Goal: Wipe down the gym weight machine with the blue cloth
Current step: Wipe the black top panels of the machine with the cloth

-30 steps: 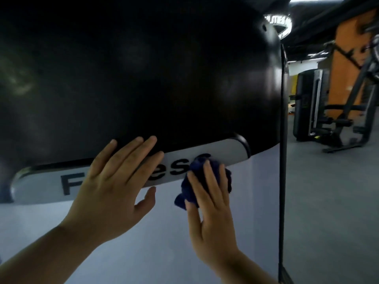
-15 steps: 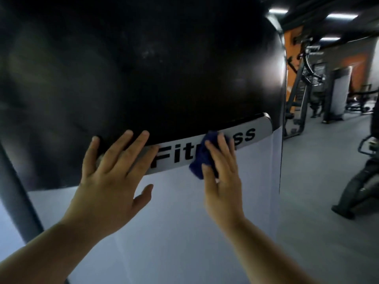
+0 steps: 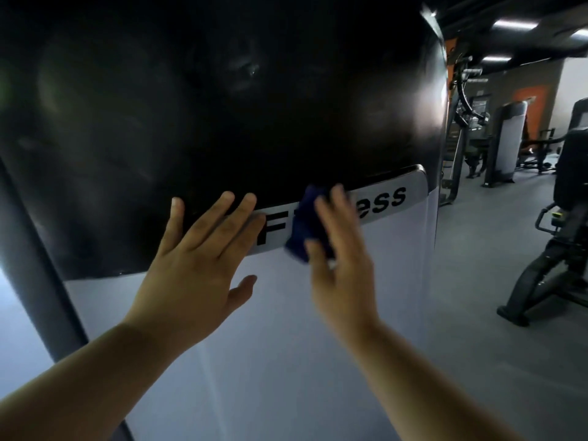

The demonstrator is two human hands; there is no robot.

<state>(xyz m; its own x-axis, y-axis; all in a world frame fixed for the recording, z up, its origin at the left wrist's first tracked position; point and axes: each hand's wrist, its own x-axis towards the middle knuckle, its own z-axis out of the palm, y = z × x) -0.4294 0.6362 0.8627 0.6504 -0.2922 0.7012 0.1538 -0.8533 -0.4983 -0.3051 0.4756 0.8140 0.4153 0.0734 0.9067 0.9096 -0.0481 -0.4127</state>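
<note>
The weight machine's shroud fills the view: a glossy black upper panel (image 3: 222, 100), a silver nameplate strip (image 3: 388, 198) with black letters, and a pale grey lower panel (image 3: 270, 345). My left hand (image 3: 197, 259) rests flat on the shroud, fingers spread across the black panel's lower edge and the strip's left end. My right hand (image 3: 340, 256) presses the bunched blue cloth (image 3: 305, 230) against the middle of the nameplate with straight fingers. The cloth and hand hide the middle letters.
A dark upright post (image 3: 35, 256) runs down the shroud's left side. To the right lies grey gym floor (image 3: 477, 281) with a black exercise machine (image 3: 560, 237) close by. More machines (image 3: 506, 141) stand further back by an orange wall.
My right hand has slid the cloth leftward along the nameplate, uncovering more of the end letters. The view swung left and tilted. My left hand stays on the panel.
</note>
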